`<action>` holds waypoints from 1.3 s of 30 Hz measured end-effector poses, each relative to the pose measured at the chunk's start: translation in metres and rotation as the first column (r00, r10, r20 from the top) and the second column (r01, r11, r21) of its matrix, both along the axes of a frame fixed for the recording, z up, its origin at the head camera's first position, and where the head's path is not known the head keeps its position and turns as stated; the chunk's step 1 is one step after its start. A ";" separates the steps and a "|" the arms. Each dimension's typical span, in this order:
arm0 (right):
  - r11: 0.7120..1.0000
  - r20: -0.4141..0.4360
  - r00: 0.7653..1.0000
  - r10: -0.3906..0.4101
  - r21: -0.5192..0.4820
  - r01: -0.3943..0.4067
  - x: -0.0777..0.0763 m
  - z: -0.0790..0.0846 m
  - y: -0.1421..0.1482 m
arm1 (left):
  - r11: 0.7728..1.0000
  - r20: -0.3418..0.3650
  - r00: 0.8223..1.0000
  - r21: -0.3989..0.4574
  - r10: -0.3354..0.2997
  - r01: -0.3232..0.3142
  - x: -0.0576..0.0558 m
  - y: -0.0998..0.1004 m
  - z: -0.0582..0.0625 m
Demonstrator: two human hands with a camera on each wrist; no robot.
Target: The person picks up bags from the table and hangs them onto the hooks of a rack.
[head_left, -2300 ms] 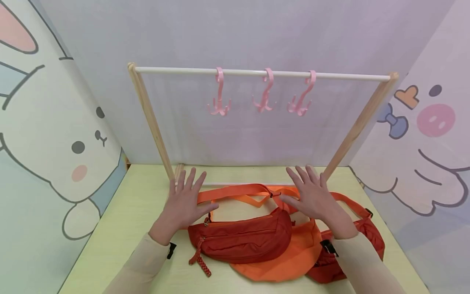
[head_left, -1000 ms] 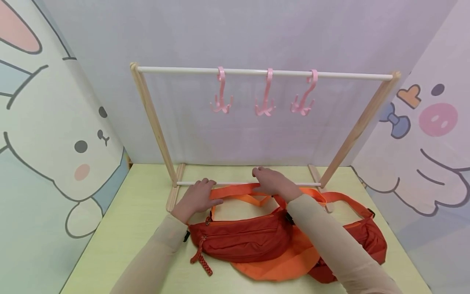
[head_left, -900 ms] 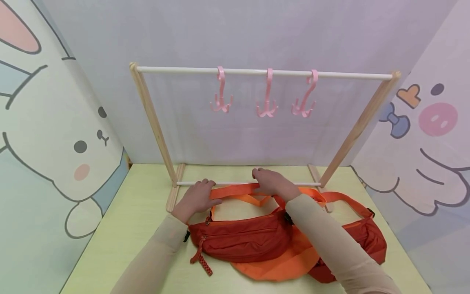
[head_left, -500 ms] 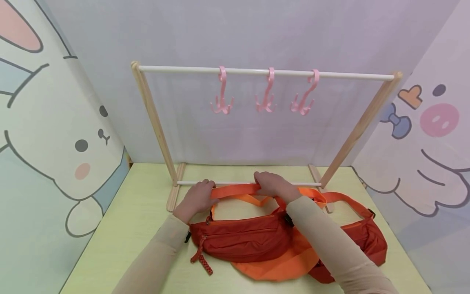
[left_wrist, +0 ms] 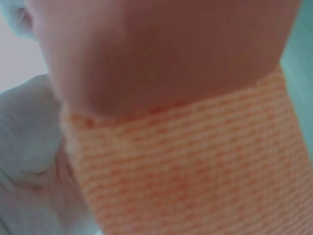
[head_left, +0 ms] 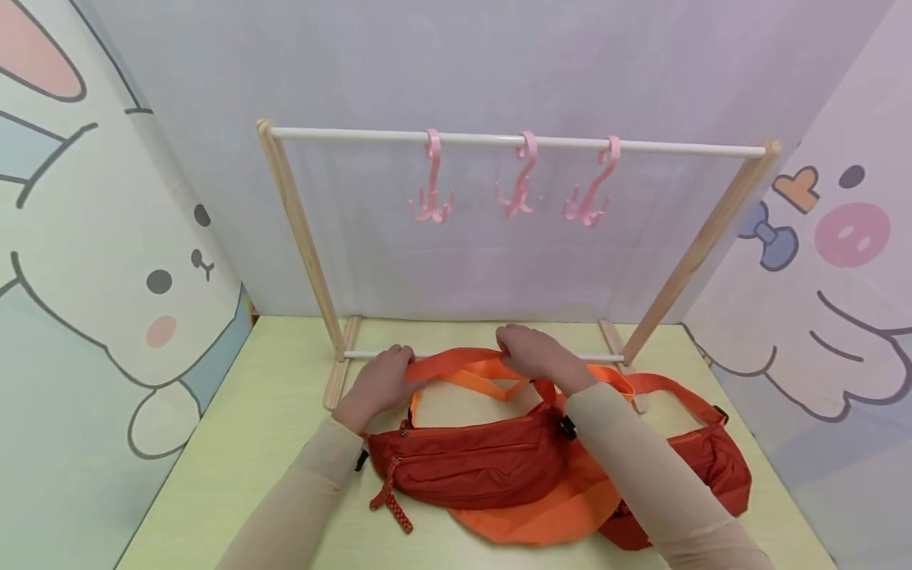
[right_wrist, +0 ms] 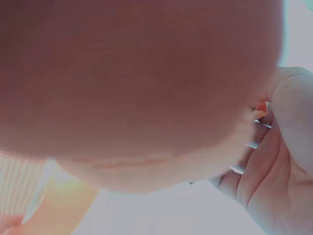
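A red waist bag (head_left: pixel 470 463) with a zipped front pocket lies at the middle of the table, its orange-red strap (head_left: pixel 452 362) arching behind it. My left hand (head_left: pixel 380 385) grips the strap's left end; in the left wrist view the woven strap (left_wrist: pixel 190 166) comes out from under my thumb. My right hand (head_left: pixel 534 354) holds the same strap farther right, its fingers curled over it. Between the hands the strap bows up a little, while the bag body rests on the table. An orange bag (head_left: pixel 541 514) lies partly under the red one.
A second red bag (head_left: pixel 712 467) lies on the right, partly behind my right sleeve. Behind the bags stands a wooden rack with a white top rail (head_left: pixel 342 134). Three pink hooks, including a middle hook (head_left: pixel 522 178), hang from it. Cartoon-printed walls border the table (head_left: pixel 235 443).
Both open hands have come down onto the strap, the right one moving left, and taken hold of it. In the last half second the strap between them has risen slightly.
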State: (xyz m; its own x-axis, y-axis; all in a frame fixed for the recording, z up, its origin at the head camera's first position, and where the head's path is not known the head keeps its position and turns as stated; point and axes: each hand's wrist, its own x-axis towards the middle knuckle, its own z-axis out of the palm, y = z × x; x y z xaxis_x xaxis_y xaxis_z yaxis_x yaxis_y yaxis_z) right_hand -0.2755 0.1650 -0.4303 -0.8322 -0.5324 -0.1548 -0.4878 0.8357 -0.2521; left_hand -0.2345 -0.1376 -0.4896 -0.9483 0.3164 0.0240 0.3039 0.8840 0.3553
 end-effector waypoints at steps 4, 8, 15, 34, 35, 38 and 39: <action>0.999 0.006 1.000 0.009 -0.050 -0.008 0.002 0.007 0.003 | 1.000 -0.011 1.000 0.027 0.000 0.000 -0.002 -0.002 0.000; 0.993 0.009 1.000 0.024 -0.113 -0.023 0.006 0.015 0.005 | 0.999 -0.023 1.000 0.047 -0.008 0.009 -0.003 -0.002 0.002; 0.979 -0.026 0.998 0.059 -0.192 -0.063 0.017 0.030 0.007 | 0.999 -0.035 0.999 0.034 -0.001 0.002 -0.006 -0.001 0.006; 0.872 -0.056 0.996 0.066 -0.482 -0.085 0.038 0.057 0.019 | 0.905 -0.183 0.964 0.413 0.193 -0.102 0.009 -0.021 0.043; 0.863 -0.056 0.996 0.063 -0.498 -0.083 0.039 0.059 0.020 | 0.898 -0.185 0.963 0.427 0.198 -0.103 0.011 -0.022 0.047; 0.841 -0.076 0.996 0.049 -0.535 -0.083 0.041 0.062 0.021 | 0.882 -0.175 0.965 0.461 0.194 -0.093 0.016 -0.027 0.057; 0.834 -0.085 0.995 0.044 -0.545 -0.084 0.041 0.062 0.022 | 0.878 -0.171 0.967 0.472 0.187 -0.086 0.019 -0.028 0.061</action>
State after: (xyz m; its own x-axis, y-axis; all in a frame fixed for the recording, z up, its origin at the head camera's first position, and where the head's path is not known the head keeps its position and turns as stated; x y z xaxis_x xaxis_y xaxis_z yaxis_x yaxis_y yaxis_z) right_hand -0.2342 0.1869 -0.3680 -0.7910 -0.5661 0.2320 -0.5674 0.5371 -0.6242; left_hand -0.2160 -0.1660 -0.4285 -0.9389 0.0895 0.3324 0.3024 0.6757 0.6723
